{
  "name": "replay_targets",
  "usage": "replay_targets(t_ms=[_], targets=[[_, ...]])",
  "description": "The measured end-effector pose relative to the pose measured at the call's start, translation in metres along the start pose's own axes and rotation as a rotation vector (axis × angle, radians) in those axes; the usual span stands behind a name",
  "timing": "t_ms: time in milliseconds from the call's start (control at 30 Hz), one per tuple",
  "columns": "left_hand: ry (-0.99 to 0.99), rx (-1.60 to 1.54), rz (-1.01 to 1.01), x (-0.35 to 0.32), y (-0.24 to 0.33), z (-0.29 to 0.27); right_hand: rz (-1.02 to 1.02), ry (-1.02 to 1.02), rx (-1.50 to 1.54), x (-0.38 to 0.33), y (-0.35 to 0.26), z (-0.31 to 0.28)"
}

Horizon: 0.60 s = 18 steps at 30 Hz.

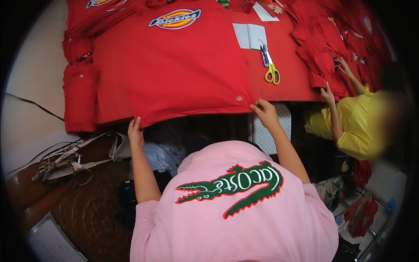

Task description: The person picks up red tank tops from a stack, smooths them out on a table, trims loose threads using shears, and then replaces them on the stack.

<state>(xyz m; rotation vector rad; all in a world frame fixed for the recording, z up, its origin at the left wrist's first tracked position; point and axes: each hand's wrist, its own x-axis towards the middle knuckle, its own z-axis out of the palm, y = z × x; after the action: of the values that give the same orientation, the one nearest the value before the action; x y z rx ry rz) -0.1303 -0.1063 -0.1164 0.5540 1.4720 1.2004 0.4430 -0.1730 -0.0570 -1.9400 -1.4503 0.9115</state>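
Observation:
A red garment, with an oval multicoloured patch near its far end and a small tag by the hem, is spread flat over the red-covered table. Its near hem hangs slightly over the table's front edge. At the left end of that hem, my left hand is closed on the fabric. My right hand pinches the hem's right corner. Between both hands the hem is drawn fairly straight. To the right lie scissors with yellow-green handles, and small blue thread snips beside their blades.
An open white notebook lies beyond the scissors. Folded red garments sit at the table's left edge. On the right, a person in yellow handles another red garment. A white perforated seat and tangled cables are below.

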Motion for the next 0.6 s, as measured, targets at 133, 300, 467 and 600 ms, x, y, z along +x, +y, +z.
replay_targets(t_ms=[133, 300, 467, 600], targets=[[-0.079, -0.052, -0.057, -0.035, -0.008, -0.032, 0.270, -0.350, 0.243, -0.035, 0.000, -0.014], [-0.073, 0.107, -0.326, -0.113, -0.051, -0.110, 0.347, -0.713, 0.158, -0.108, 0.103, 0.015], [0.061, 0.242, -0.462, -0.130, -0.068, -0.123, 0.469, -0.690, 0.352, -0.109, 0.105, 0.023], [0.094, 0.347, 0.111, -0.051, -0.040, -0.093, 0.338, -0.579, 0.193, -0.017, 0.022, -0.019]])
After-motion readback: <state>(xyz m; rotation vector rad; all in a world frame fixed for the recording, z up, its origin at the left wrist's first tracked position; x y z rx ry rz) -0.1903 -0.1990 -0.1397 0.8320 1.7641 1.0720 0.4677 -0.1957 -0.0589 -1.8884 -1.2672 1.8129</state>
